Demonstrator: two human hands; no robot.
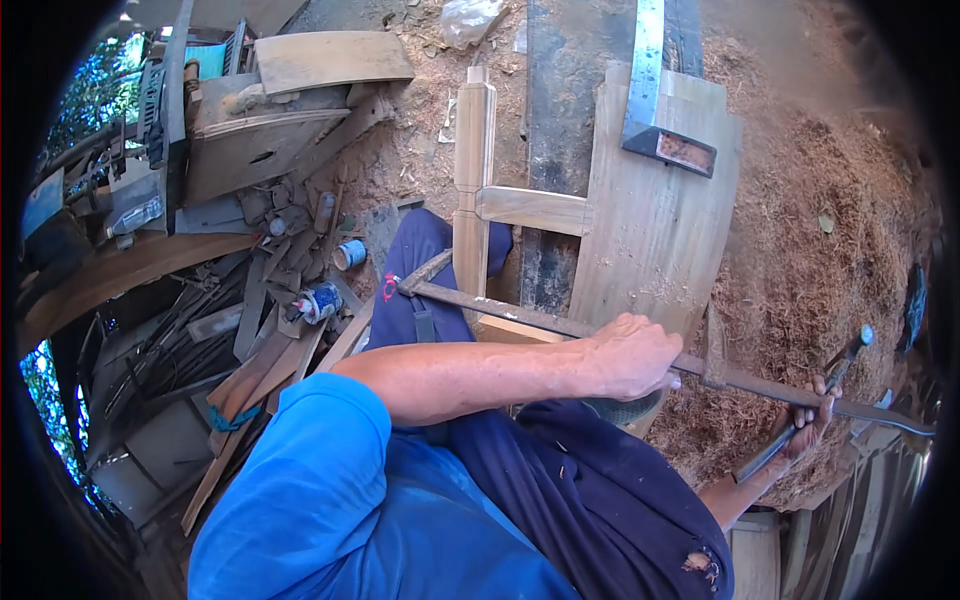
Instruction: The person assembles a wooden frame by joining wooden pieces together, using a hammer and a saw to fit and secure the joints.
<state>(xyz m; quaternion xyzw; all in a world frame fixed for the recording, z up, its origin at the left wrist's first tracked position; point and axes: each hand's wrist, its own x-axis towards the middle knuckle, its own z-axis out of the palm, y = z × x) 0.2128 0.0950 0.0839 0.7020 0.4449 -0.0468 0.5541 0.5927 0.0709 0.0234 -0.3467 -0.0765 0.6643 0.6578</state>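
A long, rusty bar clamp [510, 315] stretches across the work, its fixed jaw beside the wooden leg and its sliding jaw [713, 346] near the wide board. My left hand [632, 357] is closed around the bar. Farther right, my right hand [812, 420] has its fingers wrapped where the bar's tail crosses a dark rod [765, 452] with a bluish end; it seems to grip both. Under the clamp lies a wooden frame: an upright leg [474, 140], a short rail [535, 209] and a wide, slightly curved board [655, 220]. A try square [686, 151] rests on the board.
Wood shavings [800, 230] cover the ground at the right. Scrap timber [270, 375] and a curved panel [333, 60] are piled at the left, with a blue-and-white can [318, 302] and a small tin [349, 255]. My trousered legs [590, 470] surround the frame's near end.
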